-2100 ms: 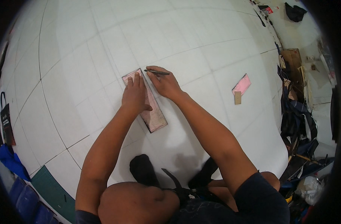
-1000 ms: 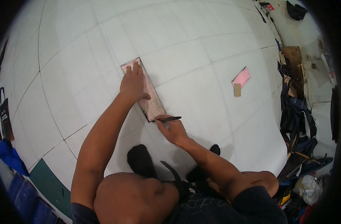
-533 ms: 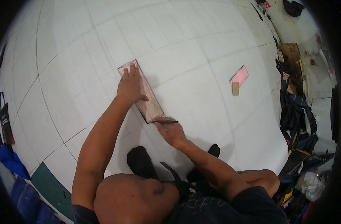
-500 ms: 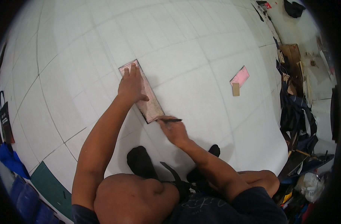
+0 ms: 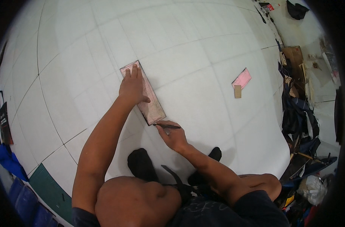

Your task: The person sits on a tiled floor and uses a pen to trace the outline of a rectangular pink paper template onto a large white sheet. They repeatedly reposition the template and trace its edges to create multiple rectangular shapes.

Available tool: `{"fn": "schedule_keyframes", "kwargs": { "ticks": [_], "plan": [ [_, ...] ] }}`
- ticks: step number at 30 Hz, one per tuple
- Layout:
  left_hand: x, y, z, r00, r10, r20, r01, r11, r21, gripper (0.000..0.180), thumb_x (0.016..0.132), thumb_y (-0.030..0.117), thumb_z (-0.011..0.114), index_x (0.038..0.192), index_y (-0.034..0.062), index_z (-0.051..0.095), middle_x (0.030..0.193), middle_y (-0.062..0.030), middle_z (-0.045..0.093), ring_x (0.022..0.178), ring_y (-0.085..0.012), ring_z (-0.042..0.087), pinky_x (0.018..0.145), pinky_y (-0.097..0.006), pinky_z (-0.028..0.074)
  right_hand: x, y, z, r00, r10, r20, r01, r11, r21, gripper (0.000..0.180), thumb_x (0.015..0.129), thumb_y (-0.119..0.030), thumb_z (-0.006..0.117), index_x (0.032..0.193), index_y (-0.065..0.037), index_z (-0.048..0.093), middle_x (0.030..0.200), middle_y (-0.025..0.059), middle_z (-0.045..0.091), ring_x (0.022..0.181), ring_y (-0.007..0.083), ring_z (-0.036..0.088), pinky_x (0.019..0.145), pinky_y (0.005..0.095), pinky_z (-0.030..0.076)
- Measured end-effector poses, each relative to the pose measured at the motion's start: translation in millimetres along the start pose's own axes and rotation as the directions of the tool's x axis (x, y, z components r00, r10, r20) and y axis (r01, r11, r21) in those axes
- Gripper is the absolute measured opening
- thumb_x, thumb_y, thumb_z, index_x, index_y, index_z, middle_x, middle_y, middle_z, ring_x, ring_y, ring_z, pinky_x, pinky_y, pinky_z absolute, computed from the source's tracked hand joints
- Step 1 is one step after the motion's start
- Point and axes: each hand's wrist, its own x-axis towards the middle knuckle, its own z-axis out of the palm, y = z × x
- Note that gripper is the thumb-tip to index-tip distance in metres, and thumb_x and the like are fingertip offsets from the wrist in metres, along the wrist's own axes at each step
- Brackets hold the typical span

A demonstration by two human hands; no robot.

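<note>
A long pinkish rectangular plate point(image 5: 151, 102) with a dark edge lies on a large white sheet point(image 5: 202, 98) spread over the tiled floor. My left hand point(image 5: 131, 86) presses flat on the plate's upper half, fingers spread. My right hand point(image 5: 173, 135) holds a dark pen point(image 5: 167, 126) whose tip touches the sheet at the plate's near corner. My knees and dark-socked feet point(image 5: 141, 163) rest on the sheet below.
A small pink block point(image 5: 242, 78) with a tan piece point(image 5: 237, 91) beside it lies on the sheet to the right. Bags, cardboard and clutter point(image 5: 299, 113) line the right edge. A black bag point(image 5: 4, 120) and blue items point(image 5: 8, 162) sit at the left.
My right hand with the pen has come from the plate's far end down its right side to the near corner. My left hand has stayed pressed on the plate.
</note>
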Motion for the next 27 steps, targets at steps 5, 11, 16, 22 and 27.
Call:
{"fn": "schedule_keyframes", "kwargs": {
  "ticks": [5,11,16,22,27],
  "plan": [
    [-0.8,-2.8,2.4,0.999,0.021,-0.044,-0.023,0.999,-0.046,0.139,0.057,0.045,0.099,0.16,-0.0061,0.019,0.169,-0.0258,0.017,0.154,-0.0471,0.023,0.124,-0.046,0.035,13.4,38.2,-25.5,0.973,0.087,-0.216,-0.086,0.996,0.012,0.024,0.1,-0.02,0.065,0.113,-0.001,0.072,0.106,0.0171,0.074,0.089,0.0286,0.073,0.08,0.0379,0.057],
    [0.8,0.4,2.2,1.0,0.017,-0.015,-0.017,1.0,-0.01,0.14,0.061,0.05,0.097,0.161,-0.006,0.016,0.171,-0.022,0.015,0.156,-0.043,0.022,0.124,-0.044,0.035,53.3,61.5,-97.5,0.823,0.367,-0.434,-0.139,0.871,0.471,0.037,0.109,-0.025,0.053,0.139,-0.003,0.054,0.123,0.0102,0.066,0.106,0.0182,0.065,0.091,0.0308,0.05],
    [-7.5,-8.1,9.3,0.994,0.026,-0.104,-0.036,0.994,-0.103,0.132,0.062,0.047,0.097,0.159,-0.0048,0.024,0.169,-0.0236,0.02,0.155,-0.043,0.024,0.125,-0.043,0.033,63.5,22.9,-108.3,0.838,0.238,-0.49,-0.029,0.918,0.395,0.038,0.112,-0.026,0.045,0.143,-0.004,0.05,0.138,0.0141,0.061,0.124,0.0258,0.063,0.103,0.0378,0.049],
    [-19.9,-46.3,58.3,0.88,0.129,-0.457,-0.241,0.951,-0.196,0.109,0.075,0.049,0.089,0.155,-0.0024,0.036,0.165,-0.0249,0.028,0.154,-0.0442,0.025,0.125,-0.05,0.028,38.5,18.8,-49.2,0.951,-0.297,-0.082,0.274,0.937,-0.217,0.034,0.092,-0.003,0.067,0.126,-0.003,0.06,0.133,0.0214,0.065,0.121,0.0374,0.063,0.106,0.0421,0.047],
    [-34.6,-50.1,77.8,0.885,0.131,-0.446,-0.157,0.987,-0.022,0.104,0.085,0.067,0.071,0.156,-0.001,0.038,0.165,-0.0242,0.032,0.155,-0.0445,0.024,0.125,-0.061,0.016,14.7,26.8,-7.9,0.911,-0.394,0.121,0.412,0.869,-0.274,0.036,0.091,-0.012,0.072,0.125,-0.008,0.062,0.141,0.0187,0.059,0.134,0.0413,0.053,0.113,0.0551,0.038]
  ]
}}
